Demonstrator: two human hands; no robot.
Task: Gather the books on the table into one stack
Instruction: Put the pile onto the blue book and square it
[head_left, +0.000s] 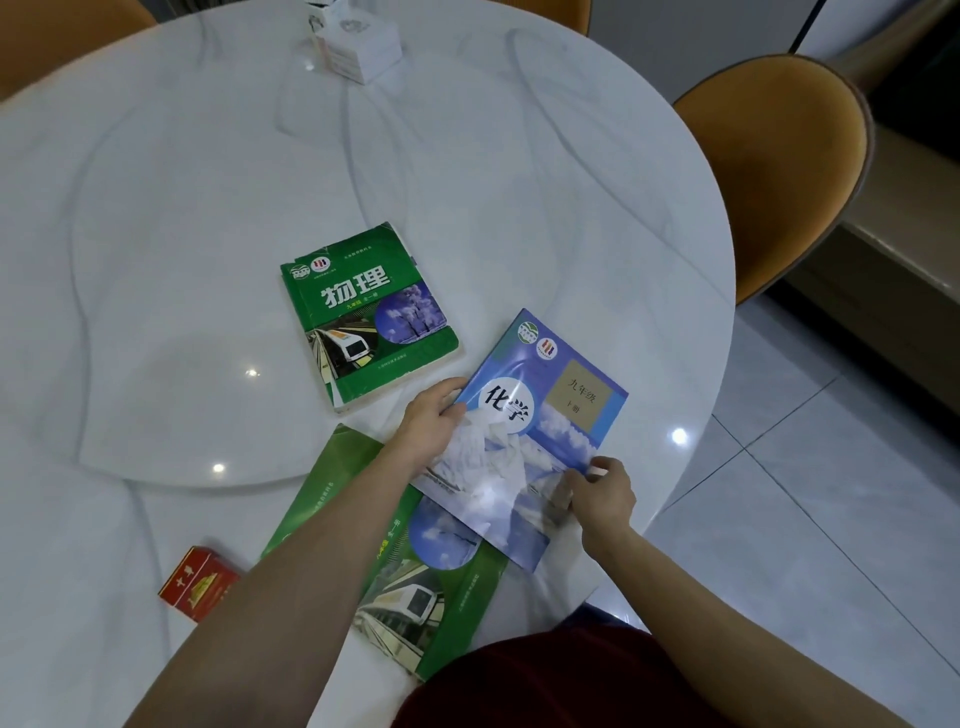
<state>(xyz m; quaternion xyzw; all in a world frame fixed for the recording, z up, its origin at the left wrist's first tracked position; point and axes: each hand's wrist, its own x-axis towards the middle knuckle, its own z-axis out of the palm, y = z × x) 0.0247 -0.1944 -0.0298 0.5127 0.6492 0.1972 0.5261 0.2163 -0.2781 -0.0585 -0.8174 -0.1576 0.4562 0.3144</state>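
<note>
A blue chemistry book (540, 415) lies tilted near the table's right front edge. My left hand (428, 423) grips its left edge and my right hand (600, 493) pinches its lower right edge. Its lower corner overlaps a green physics book (415, 587) that lies at the front, partly hidden under my left forearm. A second green physics book (369, 312), resting on another green book of which only the edges show, sits apart toward the middle of the table.
The round white marble table (208, 208) carries a red box (197, 582) at the front left and a white tissue box (358, 39) at the far side. An orange chair (774, 171) stands at the right. Tiled floor lies beyond the table's right edge.
</note>
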